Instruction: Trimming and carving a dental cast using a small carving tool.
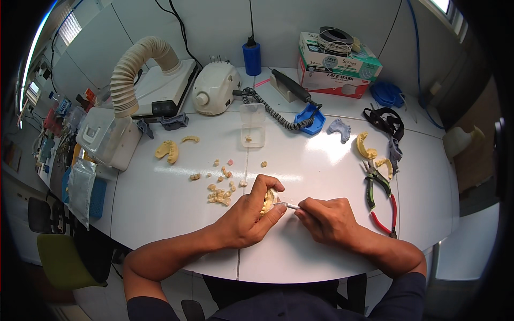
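My left hand (249,219) is closed around a cream dental cast (267,202) at the middle front of the white table. My right hand (326,219) grips a slim white-handled tool (292,206), whose thin tip touches the cast beside my left thumb. Just beyond my left hand lie several small tooth-coloured pieces (219,197) and a small pink piece (230,161). An open clear plastic box (252,136) with a small piece inside stands farther back.
Yellow casts (366,147) and pliers (391,200) lie right; another cast (167,151) lies left, near a plastic bin (101,136). Behind are a hose unit (147,48), white motor unit (211,91), handpiece (290,84), blue tray (310,120) and mask boxes (337,80).
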Available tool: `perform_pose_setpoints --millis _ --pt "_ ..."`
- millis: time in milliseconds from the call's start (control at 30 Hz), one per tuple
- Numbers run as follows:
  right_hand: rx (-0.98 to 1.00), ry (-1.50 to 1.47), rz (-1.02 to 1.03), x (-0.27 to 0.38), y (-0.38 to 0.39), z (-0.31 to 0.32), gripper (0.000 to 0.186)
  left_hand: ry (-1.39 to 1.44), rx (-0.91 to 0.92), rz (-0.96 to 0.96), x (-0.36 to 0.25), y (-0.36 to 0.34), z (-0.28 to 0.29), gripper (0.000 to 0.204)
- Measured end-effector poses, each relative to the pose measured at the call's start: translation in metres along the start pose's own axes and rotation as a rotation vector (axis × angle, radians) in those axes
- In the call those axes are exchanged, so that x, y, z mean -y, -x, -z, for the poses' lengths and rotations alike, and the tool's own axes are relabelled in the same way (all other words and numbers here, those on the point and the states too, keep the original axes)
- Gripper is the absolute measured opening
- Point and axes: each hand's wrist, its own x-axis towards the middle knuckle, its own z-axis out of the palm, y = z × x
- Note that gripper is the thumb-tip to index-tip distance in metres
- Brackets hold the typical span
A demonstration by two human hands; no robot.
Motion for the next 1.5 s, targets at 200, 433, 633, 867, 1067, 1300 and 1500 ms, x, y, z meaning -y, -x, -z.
perform_pose_setpoints --millis 200,433,633,867,1067,1300,1500 --pt "-0.012 -0.002 0.003 -0.001 0.0 -0.001 0.019 -0.056 -0.033 -0.034 0.005 0.0 -0.002 0.031" --pt "-0.016 -0.007 0.002 0.0 0.0 0.0 0.018 -0.067 -0.043 -0.039 0.003 0.0 -0.001 0.03" --pt "-0.017 -0.012 0.002 -0.001 0.0 -0.001 0.018 -0.098 -0.039 -0.036 0.001 -0.001 0.0 0.029" --pt "-0.027 -0.014 0.005 -0.001 0.001 -0.003 0.02 -0.128 -0.053 -0.044 0.0 0.0 0.0 0.026" --pt "-0.031 -0.004 0.0 -0.001 0.001 -0.002 0.018 -0.132 -0.055 -0.065 0.002 0.0 -0.001 0.025" --pt "-0.002 -0.034 0.006 -0.001 0.0 0.001 0.016 -0.065 -0.041 -0.015 -0.005 0.0 0.001 0.042" --pt "-0.003 -0.013 0.013 0.0 0.001 0.0 0.017 -0.102 -0.057 -0.084 0.006 0.001 -0.001 0.062"
